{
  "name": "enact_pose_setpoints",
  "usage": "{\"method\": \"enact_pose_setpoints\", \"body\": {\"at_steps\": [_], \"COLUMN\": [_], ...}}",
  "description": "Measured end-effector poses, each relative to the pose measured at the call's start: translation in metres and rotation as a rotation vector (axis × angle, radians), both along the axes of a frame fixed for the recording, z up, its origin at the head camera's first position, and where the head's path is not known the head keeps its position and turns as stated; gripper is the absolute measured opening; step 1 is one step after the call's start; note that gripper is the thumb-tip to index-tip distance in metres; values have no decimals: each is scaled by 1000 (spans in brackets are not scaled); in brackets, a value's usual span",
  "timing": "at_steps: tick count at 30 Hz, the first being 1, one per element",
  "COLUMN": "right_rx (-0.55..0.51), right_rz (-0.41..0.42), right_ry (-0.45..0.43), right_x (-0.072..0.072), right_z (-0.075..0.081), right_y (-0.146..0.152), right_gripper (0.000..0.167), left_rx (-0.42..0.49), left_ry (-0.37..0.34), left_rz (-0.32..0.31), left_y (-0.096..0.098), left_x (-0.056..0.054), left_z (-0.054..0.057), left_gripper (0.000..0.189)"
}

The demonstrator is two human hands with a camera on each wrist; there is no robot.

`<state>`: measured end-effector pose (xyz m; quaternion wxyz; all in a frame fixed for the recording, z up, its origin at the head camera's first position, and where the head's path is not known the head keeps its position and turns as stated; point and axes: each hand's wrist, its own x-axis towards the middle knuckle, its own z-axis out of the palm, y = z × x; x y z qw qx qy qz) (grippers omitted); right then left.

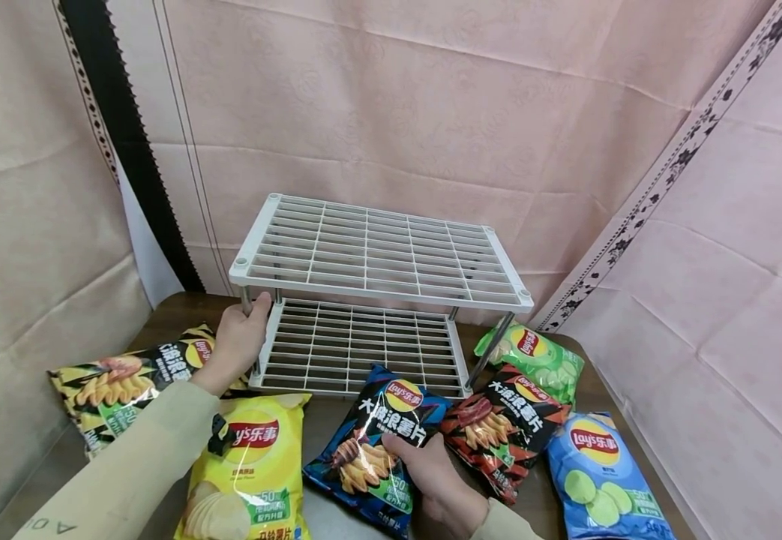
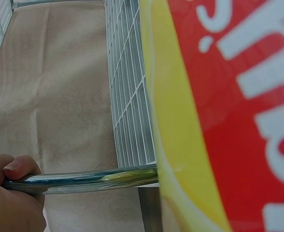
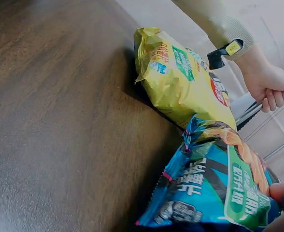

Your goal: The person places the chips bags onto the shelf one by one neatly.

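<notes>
A white two-tier wire rack [image 1: 254, 240] with metal posts stands at the back of the table. My left hand [image 1: 241, 337] grips its front left post; in the left wrist view the fingers wrap round the shiny metal post [image 2: 93, 181]. My right hand [image 1: 434, 476] holds a dark blue chip bag [image 1: 364, 427] by its right side, thumb on the front, before the lower shelf. In the right wrist view this bag [image 3: 212, 183] leans beside the yellow chip bag [image 3: 180, 92]. That yellow bag fills much of the left wrist view and hides part of the rack.
Left of the rack lies a black-and-yellow chip bag [image 1: 127, 382], partly behind my left arm. At the right are a black-and-red bag [image 1: 508, 435], a green bag [image 1: 546, 360] and a light blue bag [image 1: 609, 480]. Pink cloth [image 1: 431, 112] encloses the brown table [image 3: 84, 121].
</notes>
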<state>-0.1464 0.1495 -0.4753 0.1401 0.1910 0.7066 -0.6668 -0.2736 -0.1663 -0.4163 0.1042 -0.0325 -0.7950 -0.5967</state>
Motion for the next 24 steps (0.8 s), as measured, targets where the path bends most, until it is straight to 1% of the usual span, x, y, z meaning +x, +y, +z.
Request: {"method": "enact_pose_setpoints", "body": {"at_steps": [4, 8, 11, 15, 18, 21, 24], "right_rx": [25, 54, 62, 24, 28, 69, 93], "right_rz": [-39, -59, -54, -38, -28, -23, -33], "right_ry": [54, 101, 123, 145, 172, 174, 143], "right_x": [1, 0, -1, -3, -6, -10, -11], "right_z": [-2, -3, -1, 5, 8, 7, 5], "right_y": [-4, -4, -2, 3, 4, 4, 3], "right_gripper": [91, 92, 91, 87, 89, 91, 92], "left_rx": [1, -9, -14, -19, -21, -21, -31], "left_ry": [18, 25, 25, 35, 40, 40, 46], "left_rz": [-3, 11, 22, 26, 31, 35, 36], "left_y": [1, 1, 2, 2, 2, 2, 3], "left_x": [0, 1, 2, 2, 2, 2, 1], "left_z": [-1, -1, -1, -1, -1, -2, -2], "left_gripper": [67, 67, 66, 65, 65, 66, 66]}}
